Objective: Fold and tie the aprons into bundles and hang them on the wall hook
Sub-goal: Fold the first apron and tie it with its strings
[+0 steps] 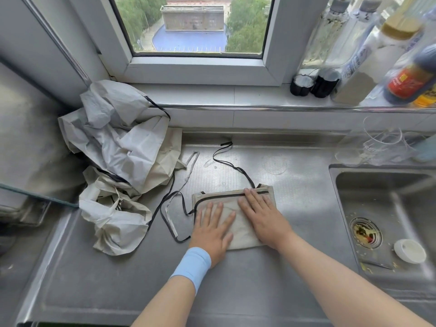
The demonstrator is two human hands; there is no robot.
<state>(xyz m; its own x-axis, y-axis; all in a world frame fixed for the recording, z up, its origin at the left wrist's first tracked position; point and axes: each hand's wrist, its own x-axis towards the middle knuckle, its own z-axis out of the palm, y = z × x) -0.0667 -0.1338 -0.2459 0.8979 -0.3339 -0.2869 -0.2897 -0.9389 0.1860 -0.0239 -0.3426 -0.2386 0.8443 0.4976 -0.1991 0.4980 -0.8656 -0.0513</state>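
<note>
Steel counter (pixel 236 279) under a window (pixel 195 24). Tiled sill at 12, bottles (pixel 354 55) crowded at 1–2. Sink (pixel 377 171) drops off at 3, with a white cap (pixel 409 250) lying in it beside the drain (pixel 365 232). Heap of loose aprons (pixel 118 147) fills 9–11, against the wall corner. Room to move is the steel strip at 6, between the apron and the near edge. Folded apron (pixel 238 228) lies flat at centre, and its black ties (pixel 226 161) trail out toward 12 and 9. I see both hands palm-down on it. Left hand (pixel 213 228), with a blue wristband (pixel 192 264), has its fingers straight and spread. Right hand (pixel 262 215) has its fingers straight and pressed together, tips at the black-trimmed top edge.
</note>
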